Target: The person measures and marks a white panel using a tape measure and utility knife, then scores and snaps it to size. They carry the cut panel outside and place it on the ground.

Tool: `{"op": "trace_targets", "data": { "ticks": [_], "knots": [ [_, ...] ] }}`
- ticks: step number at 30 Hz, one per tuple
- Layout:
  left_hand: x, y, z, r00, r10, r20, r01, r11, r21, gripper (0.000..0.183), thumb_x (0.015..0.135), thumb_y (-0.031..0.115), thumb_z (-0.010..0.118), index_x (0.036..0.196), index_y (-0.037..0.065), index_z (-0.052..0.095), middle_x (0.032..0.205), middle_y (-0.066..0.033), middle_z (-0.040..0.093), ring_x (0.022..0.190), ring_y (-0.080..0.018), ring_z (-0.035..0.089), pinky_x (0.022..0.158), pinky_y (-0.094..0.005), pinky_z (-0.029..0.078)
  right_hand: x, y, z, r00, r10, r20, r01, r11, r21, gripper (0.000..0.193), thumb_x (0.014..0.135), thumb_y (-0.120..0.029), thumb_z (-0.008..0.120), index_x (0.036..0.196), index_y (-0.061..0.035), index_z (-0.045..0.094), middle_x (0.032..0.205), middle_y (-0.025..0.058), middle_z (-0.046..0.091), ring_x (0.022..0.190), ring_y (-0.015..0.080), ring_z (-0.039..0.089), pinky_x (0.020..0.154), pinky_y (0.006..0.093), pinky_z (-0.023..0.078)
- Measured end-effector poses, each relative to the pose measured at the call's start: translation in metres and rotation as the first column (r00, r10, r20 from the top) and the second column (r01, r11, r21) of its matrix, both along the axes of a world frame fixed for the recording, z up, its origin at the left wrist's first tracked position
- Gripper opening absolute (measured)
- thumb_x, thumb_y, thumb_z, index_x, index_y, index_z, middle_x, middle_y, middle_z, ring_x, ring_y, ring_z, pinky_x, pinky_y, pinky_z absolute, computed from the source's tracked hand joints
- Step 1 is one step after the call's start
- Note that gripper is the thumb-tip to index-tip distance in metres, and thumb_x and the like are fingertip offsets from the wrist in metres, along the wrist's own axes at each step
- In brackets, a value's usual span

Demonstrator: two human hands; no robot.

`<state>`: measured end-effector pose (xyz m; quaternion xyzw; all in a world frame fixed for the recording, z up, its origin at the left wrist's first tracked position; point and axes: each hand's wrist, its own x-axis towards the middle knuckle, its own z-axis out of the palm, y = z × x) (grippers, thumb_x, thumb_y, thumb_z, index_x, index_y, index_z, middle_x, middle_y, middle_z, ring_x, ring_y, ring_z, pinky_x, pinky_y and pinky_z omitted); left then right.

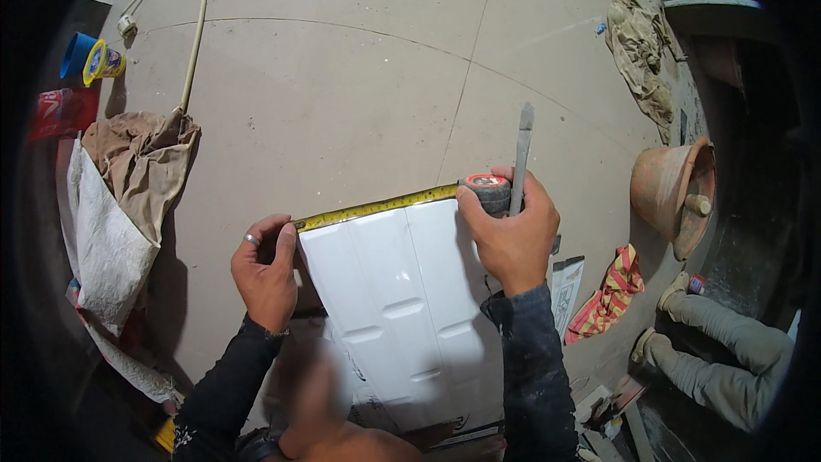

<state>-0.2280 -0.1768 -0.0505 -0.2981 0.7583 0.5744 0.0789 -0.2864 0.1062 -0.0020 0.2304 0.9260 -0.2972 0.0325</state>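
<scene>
A white panel [380,278] with raised oblong shapes lies in front of me, its far edge facing away. Along that edge stretches the yellow blade of a tape measure [376,211]. My left hand [265,274], with a ring on one finger, pinches the blade's end at the panel's far left corner. At the far right corner my right hand [513,235] grips the black and red tape case [487,192]. The same hand also holds a long, flat grey tool [521,150] that points away from me; its exact kind is unclear. A blurred patch hides part of the panel's near left side.
To the left are a white sack [111,227], brown cloth [145,150], a beige cord [203,26], a blue cup [78,55] and a yellow cup [103,62]. On the right are a clay-coloured bucket [658,184], a striped cloth [605,298], a crumpled cloth [639,56] and another person's legs [714,325].
</scene>
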Motion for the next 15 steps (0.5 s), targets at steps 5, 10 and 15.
{"op": "trace_targets", "data": {
  "ticks": [5, 10, 15],
  "knots": [
    [0.0013, 0.0002, -0.0021, 1.0, -0.003, -0.008, 0.003, 1.0, -0.002, 0.017, 0.099, 0.01, 0.07, 0.111, -0.002, 0.073, 0.098, -0.0079, 0.073, 0.092, -0.0144, 0.066, 0.087, -0.0291, 0.053, 0.0002, -0.0008, -0.0006, 0.999, -0.051, -0.004, 0.051, 0.997, -0.061, 0.042, 0.075, -0.027, 0.083, 0.104, 0.0012, 0.072, 0.09, 0.0141, 0.07, 0.08, 0.0265, 0.069, 0.078, 0.039, 0.055],
    [0.0024, 0.0008, -0.0022, 1.0, 0.003, -0.02, -0.003, 1.0, -0.006, 0.016, 0.099, 0.01, 0.07, 0.111, -0.002, 0.073, 0.098, -0.0079, 0.073, 0.092, -0.0143, 0.066, 0.087, -0.0289, 0.053, 0.0003, -0.0029, -0.0001, 0.996, -0.076, -0.034, 0.072, 0.991, -0.114, 0.04, 0.074, -0.026, 0.082, 0.102, 0.0008, 0.072, 0.091, 0.0158, 0.069, 0.081, 0.0302, 0.069, 0.078, 0.042, 0.055],
    [0.0037, 0.0017, -0.0033, 1.0, 0.014, -0.027, -0.014, 1.0, 0.012, 0.017, 0.1, 0.011, 0.071, 0.112, -0.001, 0.073, 0.099, -0.0076, 0.073, 0.093, -0.0144, 0.066, 0.087, -0.0287, 0.053, -0.0008, -0.003, -0.0011, 0.996, -0.075, -0.047, 0.069, 0.99, -0.125, 0.04, 0.074, -0.026, 0.082, 0.102, 0.0008, 0.072, 0.091, 0.0152, 0.069, 0.081, 0.0289, 0.069, 0.077, 0.0412, 0.055]
  ]
}}
